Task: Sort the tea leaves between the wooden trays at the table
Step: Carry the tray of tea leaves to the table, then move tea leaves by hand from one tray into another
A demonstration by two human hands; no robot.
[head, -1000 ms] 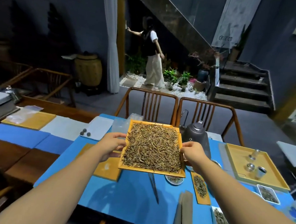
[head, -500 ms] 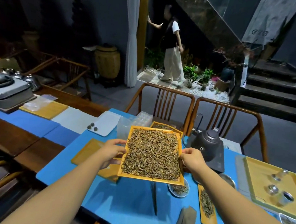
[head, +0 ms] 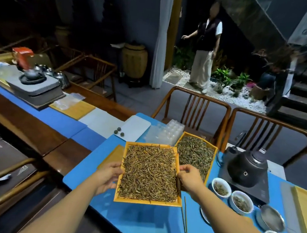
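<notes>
Leaf-filled wooden tray (head: 147, 201) between left hand (head: 107, 176) and right hand (head: 190, 179)

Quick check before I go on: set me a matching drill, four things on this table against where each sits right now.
Things:
1. held tray
2. second tray of leaves
3. kettle
4. three dark balls

Places:
A. on the white board
B. on the black burner
C. between both hands
D. on the blue cloth behind the right hand

Pairs: 1-C, 2-D, 3-B, 4-A

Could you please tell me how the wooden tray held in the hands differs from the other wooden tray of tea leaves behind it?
The held tray is gripped at both sides by the left hand and right hand; the rear tray lies untouched on the table. Held tray's leaves look golden-brown; rear tray's greener. Both are leaf-filled.
</notes>
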